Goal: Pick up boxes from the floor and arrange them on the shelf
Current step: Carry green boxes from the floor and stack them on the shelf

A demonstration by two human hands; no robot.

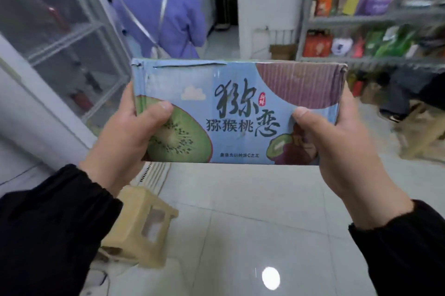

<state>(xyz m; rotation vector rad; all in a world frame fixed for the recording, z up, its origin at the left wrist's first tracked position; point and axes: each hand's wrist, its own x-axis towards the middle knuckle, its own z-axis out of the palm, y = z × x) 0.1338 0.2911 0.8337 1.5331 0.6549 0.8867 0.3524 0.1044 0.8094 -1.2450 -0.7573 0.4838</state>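
Note:
A light-blue kiwi box (231,93) with green kiwi pictures and dark lettering is held up at chest height in the middle of the view. My left hand (125,137) grips its left end, thumb pressed on the printed top. My right hand (342,149) grips its right end the same way, thumb on top and fingers hidden underneath. A metal shelf (370,19) with several coloured packages stands at the upper right, blurred.
A person in a purple coat (159,7) stands ahead, back turned, in a doorway. A glass-door cabinet (60,38) fills the left side. A small beige stool (139,226) sits on the white tiled floor (265,223) below my left arm. Dark items lie at right.

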